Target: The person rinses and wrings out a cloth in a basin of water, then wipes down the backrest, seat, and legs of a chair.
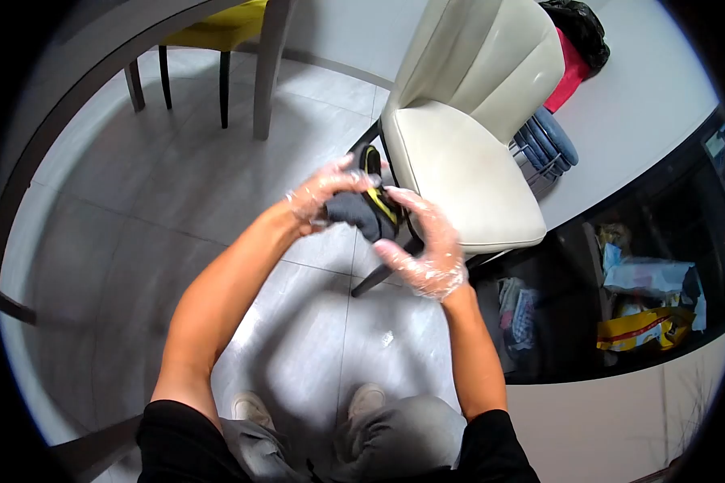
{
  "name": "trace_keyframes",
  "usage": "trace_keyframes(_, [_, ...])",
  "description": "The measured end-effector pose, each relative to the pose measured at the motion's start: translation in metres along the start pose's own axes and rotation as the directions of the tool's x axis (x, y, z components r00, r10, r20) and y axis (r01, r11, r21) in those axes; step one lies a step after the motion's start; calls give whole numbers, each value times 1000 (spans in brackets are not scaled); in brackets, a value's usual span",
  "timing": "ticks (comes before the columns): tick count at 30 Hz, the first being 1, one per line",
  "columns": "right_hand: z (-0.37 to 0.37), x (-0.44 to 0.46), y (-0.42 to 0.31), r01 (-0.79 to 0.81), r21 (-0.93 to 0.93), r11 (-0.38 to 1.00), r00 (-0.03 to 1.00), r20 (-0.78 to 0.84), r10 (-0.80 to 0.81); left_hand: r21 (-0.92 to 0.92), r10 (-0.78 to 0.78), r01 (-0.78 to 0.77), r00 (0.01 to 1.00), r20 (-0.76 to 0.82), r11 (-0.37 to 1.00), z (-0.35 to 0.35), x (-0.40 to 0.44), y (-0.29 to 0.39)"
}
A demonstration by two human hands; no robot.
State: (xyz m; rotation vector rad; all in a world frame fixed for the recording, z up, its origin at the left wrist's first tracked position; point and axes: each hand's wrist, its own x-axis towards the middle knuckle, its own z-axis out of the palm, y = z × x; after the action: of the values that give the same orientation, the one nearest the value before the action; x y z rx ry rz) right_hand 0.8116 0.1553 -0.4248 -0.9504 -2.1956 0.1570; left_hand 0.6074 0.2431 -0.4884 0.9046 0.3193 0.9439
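Note:
Both my hands wear clear plastic gloves and hold a dark grey and black item point(354, 211) with yellow-green trim between them, above the floor. It looks like soft fabric, but I cannot make out what it is. My left hand point(324, 196) grips its left side, with the fingers partly behind it. On the right side, my right hand point(429, 248) has its thumb and fingers curved around the item's edge. The cream chair point(459, 173) stands just beyond and to the right of my hands.
A dark table edge point(64, 101) curves along the left, with a yellow chair point(217, 28) behind. Stacked blue stools point(549, 138) stand by the wall. At right, a dark cabinet point(552, 266) holds a yellow package point(646, 330). My shoes point(366, 398) are on the tiled floor point(310, 298).

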Motion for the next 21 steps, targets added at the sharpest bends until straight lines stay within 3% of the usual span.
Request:
trace_keyframes(2, [-20,-7,21,23,-379,925,978,-185,-100,174,154,-112,956,-250,978,-4,18,23])
trace_keyframes(3, [-28,-12,40,-39,-495,868,961,-257,-103,259,275,-187,889,-365,948,-6,30,32])
trace_keyframes(4, [-35,-14,51,-147,-527,837,942,-333,-45,261,401,-307,752,-523,915,-7,55,36])
trace_keyframes(5, [-39,-15,65,-211,-529,822,926,-377,-4,364,491,-341,718,-494,866,-19,79,44])
trace_keyframes(7, [-29,-27,102,-321,-305,897,892,-416,178,480,590,-375,668,-453,793,-37,126,42])
trace_keyframes(10, [-30,-24,97,-271,-312,911,920,-362,150,592,514,-112,640,-571,798,-35,168,10])
trace_keyframes(11, [-31,-24,98,-286,-294,912,918,-358,173,558,543,-231,679,-494,797,-42,186,-19])
trace_keyframes(13, [-30,-22,98,-318,-254,914,909,-357,217,688,663,-223,574,-480,691,-27,173,-32])
trace_keyframes(16, [-25,-24,105,-288,-232,929,905,-382,186,686,625,-229,666,-407,690,-4,134,-41])
trace_keyframes(17, [-24,-24,106,-272,-224,936,904,-394,169,633,652,-339,668,-359,696,10,121,-48])
trace_keyframes(21, [-25,-24,106,-293,-198,935,894,-403,195,781,767,-411,628,-131,470,32,68,-73])
